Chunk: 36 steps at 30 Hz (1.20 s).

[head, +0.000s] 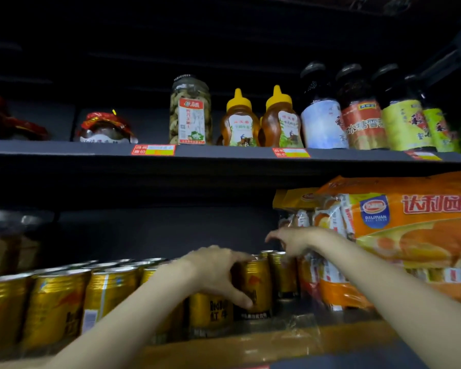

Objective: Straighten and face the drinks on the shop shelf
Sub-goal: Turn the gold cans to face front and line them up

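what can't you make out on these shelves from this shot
Head view only:
- Held can: the left hand covers part of its label.
- Right hand: reaching over the back cans; whether it touches one is unclear.
- Price tags: print blurred.
- Orange pack: cut off by the right edge.
- Left jars: dark and blurred.

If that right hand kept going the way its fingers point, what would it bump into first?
The right hand points left and slightly down above the gold cans. Straight on, the way looks free towards the dark back panel; depth is hard to judge, so that is a guess.
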{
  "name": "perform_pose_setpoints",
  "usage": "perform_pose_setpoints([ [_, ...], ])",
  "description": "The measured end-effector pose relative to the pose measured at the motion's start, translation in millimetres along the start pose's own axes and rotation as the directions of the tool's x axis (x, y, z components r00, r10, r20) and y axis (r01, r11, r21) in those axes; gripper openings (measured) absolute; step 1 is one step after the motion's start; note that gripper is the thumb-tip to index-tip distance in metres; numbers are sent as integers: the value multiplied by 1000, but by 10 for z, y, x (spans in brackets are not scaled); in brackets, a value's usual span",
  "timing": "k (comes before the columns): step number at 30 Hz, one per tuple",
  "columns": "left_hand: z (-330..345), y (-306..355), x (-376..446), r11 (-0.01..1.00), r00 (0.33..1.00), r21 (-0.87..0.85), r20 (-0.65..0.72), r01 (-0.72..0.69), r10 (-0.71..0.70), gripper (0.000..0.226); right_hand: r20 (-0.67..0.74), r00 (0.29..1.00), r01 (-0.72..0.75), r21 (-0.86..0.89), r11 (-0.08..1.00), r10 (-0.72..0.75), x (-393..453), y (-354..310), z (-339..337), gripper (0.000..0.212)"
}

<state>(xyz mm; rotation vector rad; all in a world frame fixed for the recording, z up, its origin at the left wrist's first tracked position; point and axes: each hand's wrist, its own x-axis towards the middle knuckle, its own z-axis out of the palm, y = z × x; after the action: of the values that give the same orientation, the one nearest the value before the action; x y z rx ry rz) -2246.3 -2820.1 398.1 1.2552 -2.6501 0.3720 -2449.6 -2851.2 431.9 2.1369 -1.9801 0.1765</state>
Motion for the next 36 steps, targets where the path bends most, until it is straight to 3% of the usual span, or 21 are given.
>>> perform_pose_setpoints([
  [4,5,23,-16,999,999,46,-36,17,-16,85,141,990,6,-161,987,17,235,-34,100,78],
  [7,18,39,-19,997,998,72,-51,30,-26,85,168,986,30,-234,972,10,286,-38,106,74],
  [13,27,44,-4,999,998,48,-62,20,-17,83,171,976,154,-116,981,-133,-152,-113,-110,71],
  [16,17,79,-30,998,998,54,-61,37,-34,82,75,976,209,-73,975,-203,-590,-97,-176,67],
  [19,3,116,-82,994,995,-78,-62,71,-76,77,-91,961,274,170,947,-262,-1054,5,-182,58],
  [22,26,124,-134,962,956,-265,-260,64,-135,76,-296,933,333,506,796,-202,-1372,78,-93,52],
  [24,65,157,-218,954,841,-299,-521,-20,-145,54,-380,914,362,610,705,-141,-1458,76,-27,54],
  [26,88,208,-358,936,738,-323,-664,-141,-118,38,-431,899,386,692,610,-80,-1474,40,6,56],
  [28,130,265,-524,847,781,-471,-613,-246,-114,42,-464,885,420,775,472,-26,-1486,-50,7,56],
  [30,179,289,-658,709,837,-630,-537,-317,-103,63,-488,873,462,830,313,5,-1494,-192,-16,57],
  [33,206,288,-789,612,843,-701,-528,-368,-98,75,-526,851,519,838,171,-4,-1507,-456,-78,56],
  [36,193,271,-930,414,804,-792,-560,-449,-199,73,-540,841,541,840,39,-32,-1522,-641,-112,50],
])
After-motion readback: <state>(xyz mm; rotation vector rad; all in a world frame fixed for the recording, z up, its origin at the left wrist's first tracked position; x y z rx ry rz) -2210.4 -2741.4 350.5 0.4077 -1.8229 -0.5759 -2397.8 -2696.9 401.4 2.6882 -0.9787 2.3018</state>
